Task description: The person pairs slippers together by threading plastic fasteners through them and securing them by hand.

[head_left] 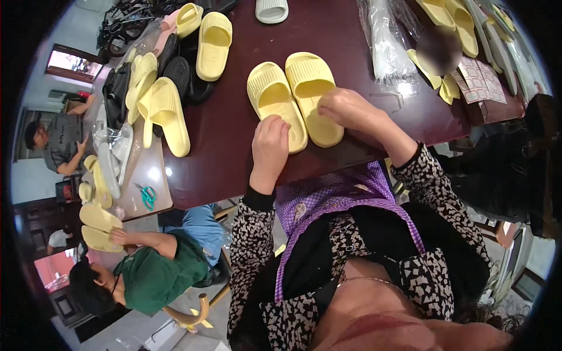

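While both hands rest on a yellow pair on the dark table [234, 152], the step looks like squaring the two slides up. Left hand [270, 137] lies curled, knuckles up, on the left slipper [274, 99]'s heel; right hand [350, 108] presses the right slipper [310, 82]'s inner edge, fingers bent. Next probably needs a real grip on both. Fingertips hidden; pile of slippers [158, 88] at left blurs together.

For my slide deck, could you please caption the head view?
Left hand and right hand rest on a pair of yellow slippers on a dark table.
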Demonstrator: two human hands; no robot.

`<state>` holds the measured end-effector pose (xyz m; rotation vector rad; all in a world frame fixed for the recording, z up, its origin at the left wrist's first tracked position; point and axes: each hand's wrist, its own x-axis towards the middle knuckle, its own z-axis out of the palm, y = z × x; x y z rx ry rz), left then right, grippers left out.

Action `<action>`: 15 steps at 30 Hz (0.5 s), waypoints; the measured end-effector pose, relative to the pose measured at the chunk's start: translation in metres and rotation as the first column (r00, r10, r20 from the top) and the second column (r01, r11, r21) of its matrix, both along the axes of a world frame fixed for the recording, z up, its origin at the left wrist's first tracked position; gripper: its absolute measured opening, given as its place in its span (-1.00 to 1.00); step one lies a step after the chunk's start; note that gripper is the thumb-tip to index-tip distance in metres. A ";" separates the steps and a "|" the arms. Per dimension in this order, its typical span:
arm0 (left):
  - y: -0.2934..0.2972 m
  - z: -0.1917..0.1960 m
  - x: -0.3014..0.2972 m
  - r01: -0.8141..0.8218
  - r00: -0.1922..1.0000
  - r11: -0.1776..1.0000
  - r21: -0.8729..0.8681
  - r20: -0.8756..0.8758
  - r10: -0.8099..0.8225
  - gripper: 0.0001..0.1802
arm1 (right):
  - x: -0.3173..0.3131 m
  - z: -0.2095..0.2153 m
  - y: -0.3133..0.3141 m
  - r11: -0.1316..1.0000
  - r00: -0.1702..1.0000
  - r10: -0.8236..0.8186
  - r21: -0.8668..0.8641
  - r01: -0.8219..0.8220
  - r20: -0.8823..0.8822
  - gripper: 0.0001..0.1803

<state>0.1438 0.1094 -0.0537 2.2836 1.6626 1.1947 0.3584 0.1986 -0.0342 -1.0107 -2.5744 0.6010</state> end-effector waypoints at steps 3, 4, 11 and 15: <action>0.020 0.003 0.000 -0.010 0.999 0.999 -0.032 -0.034 0.008 -0.91 | -0.007 -0.002 0.013 0.998 0.999 -0.005 0.065 0.002 0.039 -0.85; 0.026 0.003 -0.001 -0.022 0.999 0.998 -0.053 -0.040 0.019 -0.91 | -0.008 -0.001 0.016 0.995 1.000 0.003 0.100 -0.007 0.031 -0.85; 0.036 -0.002 -0.001 -0.052 0.991 0.998 -0.041 -0.129 0.046 -0.92 | 0.008 -0.002 0.017 0.994 0.981 0.007 0.107 0.014 -0.194 -0.82; 0.040 -0.004 0.002 -0.079 0.988 0.997 -0.013 -0.135 0.076 -0.92 | 0.019 0.001 0.039 0.994 0.926 -0.089 0.031 0.108 -0.368 -0.77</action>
